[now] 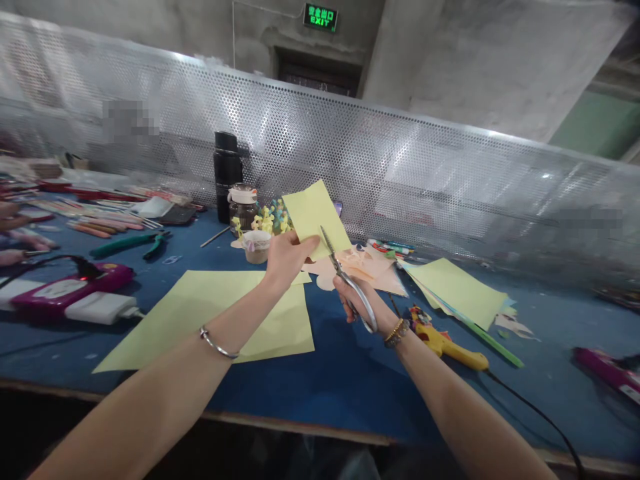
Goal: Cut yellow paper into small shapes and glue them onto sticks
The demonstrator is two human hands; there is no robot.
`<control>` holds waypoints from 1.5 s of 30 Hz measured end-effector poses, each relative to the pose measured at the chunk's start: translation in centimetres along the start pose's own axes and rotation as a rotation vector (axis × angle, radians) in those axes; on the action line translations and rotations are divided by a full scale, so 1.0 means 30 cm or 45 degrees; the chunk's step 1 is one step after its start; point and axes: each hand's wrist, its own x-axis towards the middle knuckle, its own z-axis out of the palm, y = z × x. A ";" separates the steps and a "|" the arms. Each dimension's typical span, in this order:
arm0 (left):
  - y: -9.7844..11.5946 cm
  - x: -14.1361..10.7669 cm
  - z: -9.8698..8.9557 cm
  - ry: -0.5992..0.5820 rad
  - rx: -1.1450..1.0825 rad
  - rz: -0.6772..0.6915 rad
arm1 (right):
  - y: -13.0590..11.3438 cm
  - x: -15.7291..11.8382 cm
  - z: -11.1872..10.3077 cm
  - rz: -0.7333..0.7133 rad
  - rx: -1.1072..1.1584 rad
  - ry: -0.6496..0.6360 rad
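Observation:
My left hand (287, 259) pinches a small yellow-green paper sheet (315, 220) upright by its lower edge. My right hand (353, 300) grips a pair of steel scissors (353, 283), whose narrow blades reach up along the sheet's right edge. The blades touch or nearly touch the paper; I cannot tell whether they are cutting it. Larger yellow-green sheets (200, 321) lie flat on the table beneath my left forearm. Peach paper cut-outs (360, 265) lie just beyond the scissors.
A stack of coloured paper (457, 293) and a yellow glue gun (447, 348) lie right of my right hand. A black flask (227, 175), jar and small cup stand ahead. Green-handled pliers (130, 244), pens and a pink device crowd the blue table's (350, 393) left side, before a perforated metal panel (400, 180).

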 end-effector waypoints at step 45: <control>0.026 0.009 -0.010 0.085 -0.237 -0.047 | 0.012 0.009 0.001 -0.007 -0.044 0.054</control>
